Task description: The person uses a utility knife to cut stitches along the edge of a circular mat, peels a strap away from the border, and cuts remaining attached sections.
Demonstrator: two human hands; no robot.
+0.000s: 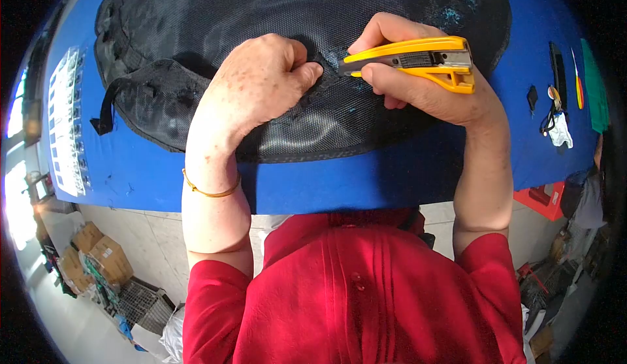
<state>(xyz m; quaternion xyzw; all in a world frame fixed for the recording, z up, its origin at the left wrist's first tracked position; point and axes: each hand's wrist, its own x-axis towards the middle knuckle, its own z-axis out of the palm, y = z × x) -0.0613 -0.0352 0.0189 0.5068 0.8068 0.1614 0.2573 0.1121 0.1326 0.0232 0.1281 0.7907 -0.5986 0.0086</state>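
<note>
A large piece of black mesh fabric [274, 4] with dark bound edges lies over the table in front of me. My left hand [268, 80] is closed on a fold of this mesh, thumb pressed against the curled fingers. In my right hand [418, 93] is a yellow utility knife [408, 60], its tip pointing left at the mesh just beside my left hand. Whether the blade touches the fabric cannot be made out. Light blue thread bits [450, 16] cling to the mesh. A black strap [104, 112] sticks out at its left side.
The table has a blue cover [313, 191]. A clear plastic sheet with white labels [67, 122] lies at the left. At the right are a yellow-and-red pointed tool [578, 89], a small black piece [532, 97] and a white tag [560, 131]. Cardboard boxes [108, 256] stand on the floor.
</note>
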